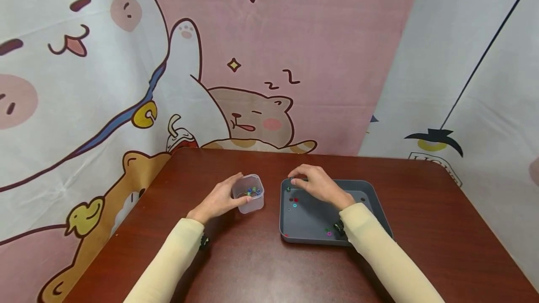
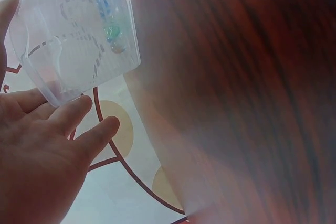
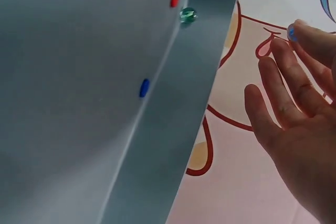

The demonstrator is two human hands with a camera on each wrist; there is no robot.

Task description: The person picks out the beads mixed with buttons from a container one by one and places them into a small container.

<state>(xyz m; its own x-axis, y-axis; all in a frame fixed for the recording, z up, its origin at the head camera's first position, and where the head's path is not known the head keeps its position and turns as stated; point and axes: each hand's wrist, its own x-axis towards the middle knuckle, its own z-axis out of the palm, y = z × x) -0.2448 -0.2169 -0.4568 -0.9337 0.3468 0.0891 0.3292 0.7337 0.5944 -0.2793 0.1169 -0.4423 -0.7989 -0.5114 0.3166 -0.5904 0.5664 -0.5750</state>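
My left hand (image 1: 218, 201) holds a clear plastic tub (image 1: 251, 206) by its sides, thumb along the near side and fingers on the far side. Inside the tub lie several blue and green marbles (image 2: 112, 31). Between the thumb and forefinger of my right hand (image 1: 321, 185) a small blue marble (image 3: 292, 33) is pinched, over the far left corner of a grey tray (image 1: 311, 222). A green marble (image 3: 188, 15) sits in the tray against its wall. Near it lie a red piece (image 1: 296, 199) and a blue piece (image 3: 144, 88).
The tray also has a turquoise ring (image 1: 294, 205), a pink ring (image 1: 329, 234) and a dark round piece (image 1: 363, 199) on its floor. A brown wooden table (image 1: 248, 265) bears everything. Behind its far edge hangs a cartoon-printed cloth (image 1: 332, 60).
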